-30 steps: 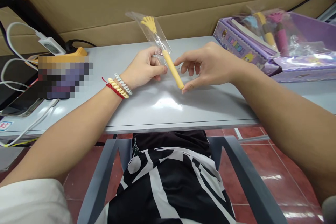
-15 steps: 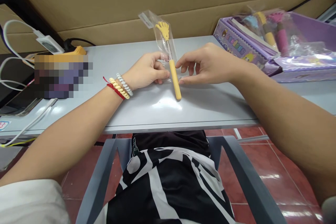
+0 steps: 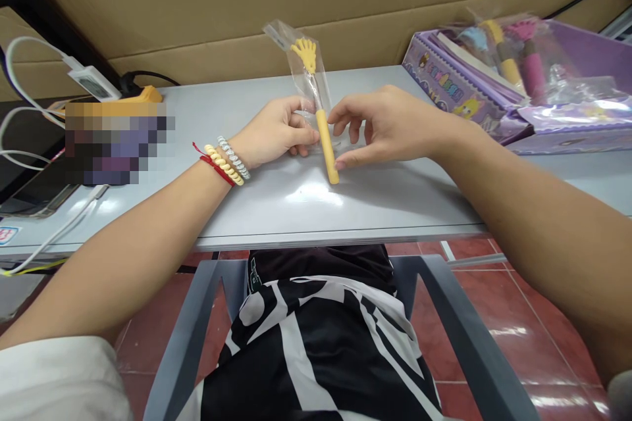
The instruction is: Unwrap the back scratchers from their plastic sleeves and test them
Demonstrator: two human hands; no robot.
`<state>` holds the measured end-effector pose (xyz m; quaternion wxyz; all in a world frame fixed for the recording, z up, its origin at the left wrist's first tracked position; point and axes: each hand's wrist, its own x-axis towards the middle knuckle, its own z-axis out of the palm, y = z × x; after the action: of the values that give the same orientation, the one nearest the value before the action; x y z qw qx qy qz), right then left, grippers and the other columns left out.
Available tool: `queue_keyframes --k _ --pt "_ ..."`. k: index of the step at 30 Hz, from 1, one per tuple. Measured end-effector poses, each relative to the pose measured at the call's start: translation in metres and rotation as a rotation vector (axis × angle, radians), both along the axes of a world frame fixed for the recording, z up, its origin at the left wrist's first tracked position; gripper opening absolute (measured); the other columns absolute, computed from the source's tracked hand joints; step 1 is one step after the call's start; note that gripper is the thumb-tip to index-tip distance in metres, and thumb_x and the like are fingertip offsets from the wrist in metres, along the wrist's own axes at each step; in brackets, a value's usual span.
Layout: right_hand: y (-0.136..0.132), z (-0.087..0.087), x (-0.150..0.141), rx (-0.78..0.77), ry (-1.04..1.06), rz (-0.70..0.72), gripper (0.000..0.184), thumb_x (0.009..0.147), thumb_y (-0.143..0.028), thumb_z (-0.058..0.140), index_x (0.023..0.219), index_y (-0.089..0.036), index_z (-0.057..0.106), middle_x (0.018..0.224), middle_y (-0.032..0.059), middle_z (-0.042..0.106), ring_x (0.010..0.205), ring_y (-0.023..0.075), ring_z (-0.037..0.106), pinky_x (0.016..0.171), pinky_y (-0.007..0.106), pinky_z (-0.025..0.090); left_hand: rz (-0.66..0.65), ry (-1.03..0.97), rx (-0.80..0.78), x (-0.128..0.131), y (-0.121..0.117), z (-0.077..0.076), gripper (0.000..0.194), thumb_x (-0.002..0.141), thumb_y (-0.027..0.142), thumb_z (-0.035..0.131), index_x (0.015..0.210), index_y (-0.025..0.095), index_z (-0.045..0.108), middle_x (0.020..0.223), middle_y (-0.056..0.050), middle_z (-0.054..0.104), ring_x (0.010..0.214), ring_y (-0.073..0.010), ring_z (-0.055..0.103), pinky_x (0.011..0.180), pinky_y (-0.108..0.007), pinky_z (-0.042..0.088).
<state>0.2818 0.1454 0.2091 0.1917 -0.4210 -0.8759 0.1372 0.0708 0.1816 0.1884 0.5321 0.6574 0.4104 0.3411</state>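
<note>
A yellow back scratcher (image 3: 327,148) with a small hand-shaped head and a thin metal stem is inside a clear plastic bag (image 3: 295,71). It slants over the grey-white table, its head toward the cardboard at the back. My left hand (image 3: 276,133) pinches the bag's left side between thumb and fingers, beside the yellow handle. On the other side, my right hand (image 3: 382,123) has its fingers curved and apart. Its index fingertip and thumb tip lie close along the handle; whether they touch it I cannot tell.
At the right stands a purple printed display box (image 3: 454,82) with several bagged back scratchers, including a pink one (image 3: 533,72). A phone (image 3: 37,194), white cables and an orange power strip (image 3: 148,97) lie at the left. Cardboard (image 3: 237,6) lines the back; the table's front edge is near my lap.
My right thumb has shifted slightly down and the gap between thumb and index finger is wider. The back scratcher has moved slightly left and up. My left hand keeps its pinch.
</note>
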Motion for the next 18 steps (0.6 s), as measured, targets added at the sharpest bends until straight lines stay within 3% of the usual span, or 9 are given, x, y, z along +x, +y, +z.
queue_keyframes --k 4,8,15,18 --pt "-0.001 -0.005 -0.005 -0.035 0.008 0.057 0.082 0.056 -0.049 0.084 0.127 -0.02 0.058 0.104 0.0059 0.068 0.074 0.0167 0.059 0.071 0.03 0.045 -0.002 -0.023 -0.039 0.001 0.001 0.0 0.041 0.066 0.004 0.078 0.102 0.015 0.062 0.06 0.002 0.062 0.059 -0.0168 0.067 0.062 -0.031 0.054" --pt "0.003 -0.012 -0.007 -0.032 0.002 0.112 0.093 0.05 -0.051 0.087 0.133 -0.025 0.056 0.109 0.0055 0.067 0.085 0.0211 0.059 0.074 0.031 0.045 -0.044 -0.011 -0.038 0.002 0.002 0.001 0.033 0.07 0.005 0.076 0.097 0.015 0.061 0.062 0.002 0.063 0.055 -0.0131 0.063 0.059 -0.027 0.051" --pt "0.009 -0.017 -0.004 0.126 -0.09 0.186 0.097 0.061 -0.05 0.082 0.145 -0.016 0.046 0.112 0.0108 0.065 0.087 0.0233 0.059 0.077 0.036 0.047 -0.103 -0.007 -0.013 -0.001 0.003 0.001 0.03 0.076 0.008 0.072 0.1 0.015 0.057 0.061 0.004 0.061 0.052 -0.0089 0.059 0.056 -0.023 0.047" --pt "0.01 -0.017 -0.003 0.142 -0.093 0.212 0.097 0.065 -0.051 0.08 0.148 -0.019 0.041 0.113 0.0099 0.065 0.085 0.0217 0.059 0.076 0.035 0.048 -0.104 -0.033 -0.013 -0.001 0.005 0.0 0.029 0.077 0.009 0.071 0.101 0.014 0.056 0.064 0.004 0.062 0.051 -0.0082 0.058 0.056 -0.023 0.046"
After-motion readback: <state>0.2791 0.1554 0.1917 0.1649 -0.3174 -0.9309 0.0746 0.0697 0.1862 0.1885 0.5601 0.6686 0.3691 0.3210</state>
